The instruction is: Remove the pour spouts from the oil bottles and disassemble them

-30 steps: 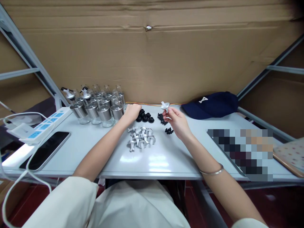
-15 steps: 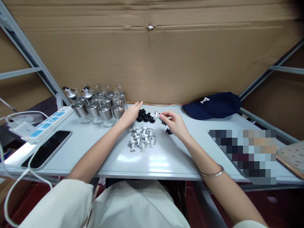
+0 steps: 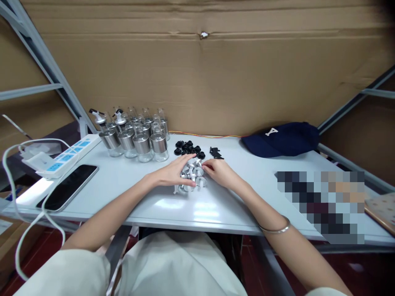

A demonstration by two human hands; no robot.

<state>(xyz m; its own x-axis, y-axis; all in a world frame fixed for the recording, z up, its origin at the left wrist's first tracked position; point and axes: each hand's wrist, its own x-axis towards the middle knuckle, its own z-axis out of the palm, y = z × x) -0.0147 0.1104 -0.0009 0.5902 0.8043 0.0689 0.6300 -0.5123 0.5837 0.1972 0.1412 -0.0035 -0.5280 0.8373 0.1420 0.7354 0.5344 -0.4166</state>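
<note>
A pile of silver-and-white pourer caps [image 3: 201, 181] lies at the middle of the table. My left hand [image 3: 173, 172] curves around the pile's left side, thumb and fingers stretched apart; it partly hides the pieces. On the pile's right side, my right hand [image 3: 217, 169] has thumb and fingertips pinched at the edge of a pourer cap [image 3: 198, 163]. Just behind the pile sit several black round stoppers [image 3: 188, 146]. Small black lever-like pieces [image 3: 216, 153] are grouped to their right.
Glass bottles with steel sleeves [image 3: 142, 144] stand at the back left, two with pourers on top. A power strip [image 3: 72, 154], white cables and a phone [image 3: 69, 187] lie at left. A navy cap [image 3: 282, 139] rests at the back right, near a blurred-out item [image 3: 324, 205].
My left hand has come from beside the stoppers toward me, to the pourer caps. My right hand has lowered a cap from near the stoppers to the pile. The view has shifted slightly.
</note>
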